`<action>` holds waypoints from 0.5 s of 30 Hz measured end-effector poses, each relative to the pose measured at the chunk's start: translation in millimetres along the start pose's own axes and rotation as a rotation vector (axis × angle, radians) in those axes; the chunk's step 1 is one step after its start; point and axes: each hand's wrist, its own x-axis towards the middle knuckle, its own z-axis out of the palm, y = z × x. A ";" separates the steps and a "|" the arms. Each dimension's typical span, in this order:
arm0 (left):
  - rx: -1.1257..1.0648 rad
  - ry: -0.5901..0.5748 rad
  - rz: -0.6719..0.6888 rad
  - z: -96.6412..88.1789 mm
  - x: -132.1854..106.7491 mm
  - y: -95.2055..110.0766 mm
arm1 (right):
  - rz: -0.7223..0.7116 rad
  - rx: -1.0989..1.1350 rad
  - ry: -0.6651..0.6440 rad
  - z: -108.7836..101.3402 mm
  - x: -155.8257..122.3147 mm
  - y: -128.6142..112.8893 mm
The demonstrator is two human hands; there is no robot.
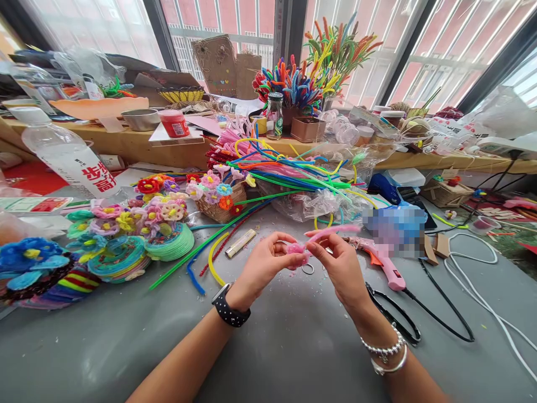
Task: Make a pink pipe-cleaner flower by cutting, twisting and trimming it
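My left hand (262, 267) and my right hand (338, 263) meet above the grey table (272, 347), both pinched on a pink pipe cleaner (331, 230). Its coiled end sits between the fingertips and the free end sticks out to the right. A small metal ring (307, 269) lies on the table just under the hands. A black watch is on my left wrist and bead bracelets on my right.
Finished pipe-cleaner flowers and coasters (126, 235) crowd the left. A bag of loose coloured pipe cleaners (293, 179) lies behind the hands. A pink glue gun (384, 263), black scissors (394, 316) and cables lie to the right. A plastic bottle (67, 157) stands far left.
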 end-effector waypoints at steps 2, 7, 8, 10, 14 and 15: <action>0.019 -0.008 -0.004 0.2 -0.2 -0.2 | -0.031 -0.024 0.002 -1.3 0.0 -1.4; 0.035 -0.007 0.009 0.3 -0.6 -0.8 | 0.086 0.082 0.003 -3.5 1.4 -2.6; 0.027 -0.025 0.014 0.3 -0.8 -0.6 | 0.141 0.124 -0.009 -4.2 1.9 -2.4; 0.006 -0.079 0.018 0.0 -1.2 -0.1 | 0.259 0.206 -0.040 -5.5 2.8 -1.7; -0.019 -0.207 0.019 -2.5 -2.6 1.8 | 0.442 0.314 -0.145 -6.8 2.8 -1.0; -0.033 -0.231 0.017 -3.3 -3.0 2.4 | 0.468 0.335 -0.167 -6.8 2.8 -1.1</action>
